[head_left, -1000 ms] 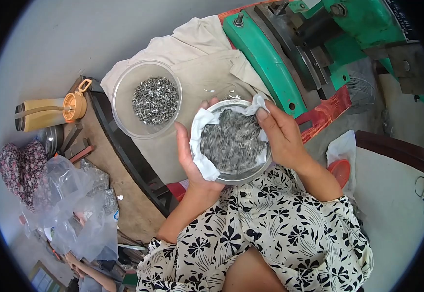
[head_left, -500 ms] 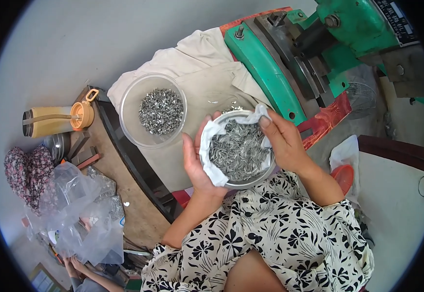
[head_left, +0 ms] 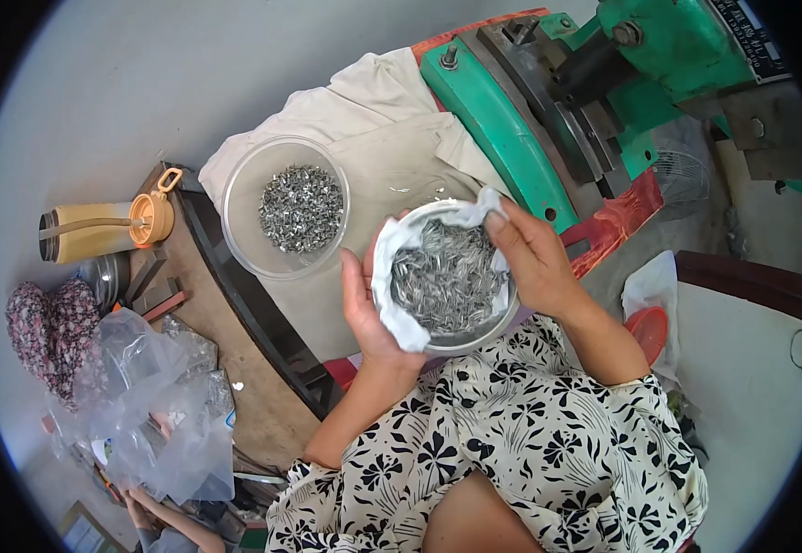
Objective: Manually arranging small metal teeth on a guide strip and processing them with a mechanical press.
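Note:
A round metal bowl point(head_left: 463, 347) is held between both hands in front of my body. A white cloth point(head_left: 390, 293) lies over parts of its rim, and many small shiny metal pieces point(head_left: 447, 281), slightly smeared by motion, fill it. Around the bowl's left side curls my left hand point(head_left: 373, 313), thumb up and its other fingers mostly hidden behind the bowl. My right hand point(head_left: 534, 258) grips the right rim, thumb pressing the cloth there. Left of the bowl, a clear round plastic tub point(head_left: 238, 235) holds more small metal pieces point(head_left: 301, 208) on beige cloth.
A green machine press point(head_left: 502, 138) stands at the far right on a red board. The beige cloth point(head_left: 364, 147) covers the tabletop. Leftward are an orange-lidded bottle point(head_left: 97, 230), clear plastic bags point(head_left: 161, 396) and a floral cloth bundle point(head_left: 46, 332). Another person's forearm point(head_left: 175, 519) shows lower left.
The bowl has shifted slightly left and its metal pieces look more blurred and rearranged. Both hands keep their hold on it.

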The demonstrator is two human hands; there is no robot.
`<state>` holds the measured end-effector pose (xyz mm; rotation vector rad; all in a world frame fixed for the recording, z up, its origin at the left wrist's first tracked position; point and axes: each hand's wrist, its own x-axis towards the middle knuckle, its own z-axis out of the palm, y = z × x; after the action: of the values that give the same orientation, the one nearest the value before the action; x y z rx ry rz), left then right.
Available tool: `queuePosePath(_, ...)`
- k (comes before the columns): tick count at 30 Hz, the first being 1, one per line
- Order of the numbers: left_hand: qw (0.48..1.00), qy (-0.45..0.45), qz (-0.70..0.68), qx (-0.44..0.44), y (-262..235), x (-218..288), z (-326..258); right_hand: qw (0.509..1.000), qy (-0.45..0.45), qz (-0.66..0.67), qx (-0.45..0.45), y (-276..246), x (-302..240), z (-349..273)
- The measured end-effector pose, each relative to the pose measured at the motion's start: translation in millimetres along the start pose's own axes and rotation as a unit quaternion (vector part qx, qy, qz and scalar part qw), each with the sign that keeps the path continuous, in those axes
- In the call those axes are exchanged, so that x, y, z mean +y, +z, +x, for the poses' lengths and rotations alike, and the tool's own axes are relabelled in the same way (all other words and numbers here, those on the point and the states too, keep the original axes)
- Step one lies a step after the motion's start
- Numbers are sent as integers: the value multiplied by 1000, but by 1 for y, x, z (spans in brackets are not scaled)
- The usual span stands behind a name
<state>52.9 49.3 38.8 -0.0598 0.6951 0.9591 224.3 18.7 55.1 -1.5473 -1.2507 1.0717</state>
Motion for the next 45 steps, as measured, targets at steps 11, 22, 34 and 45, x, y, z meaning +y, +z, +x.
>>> queuePosePath(11,1000,18,13,2,-6,-2,2,1000,27,0,-8,-2,-4,3)
queuePosePath(22,998,-4,-51,-38,-13,-4,4,1000,12,-2,-17,-3,1,0)
queuePosePath(34,999,14,20,26,-2,-3,3,1000,-22,-4,-10,-1,4,1)
queuePosePath(45,999,16,14,44,8,-3,2,999,-13,8,-31,0,-3,1)
